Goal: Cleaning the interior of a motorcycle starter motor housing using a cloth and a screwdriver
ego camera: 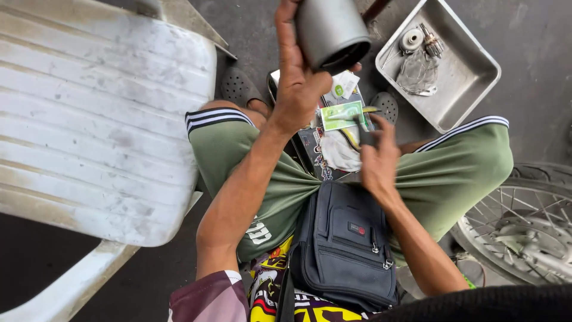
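Left hand [298, 89] wraps a dull grey metal cylinder [331, 30] at 12 o'clock – open dark end facing down, smooth wall, held clear above the lap. Right hand [378, 160] pinches a small dark tool [363, 132] w/ fingers closed, over a box of packets [336, 134] between the knees. Steel tray [471, 77] w/ small parts at 2 o'clock – white plastic chair [95, 119] at 9, spoked wheel [524, 226] at 4, black pouch [345, 244] at 6.

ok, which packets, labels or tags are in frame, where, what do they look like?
Green and white flat packet: between the knees, rectangular, just left of the right hand.
Small white sachet: above it, green round mark.
Red patch label: on the black waist bag, small rectangle.
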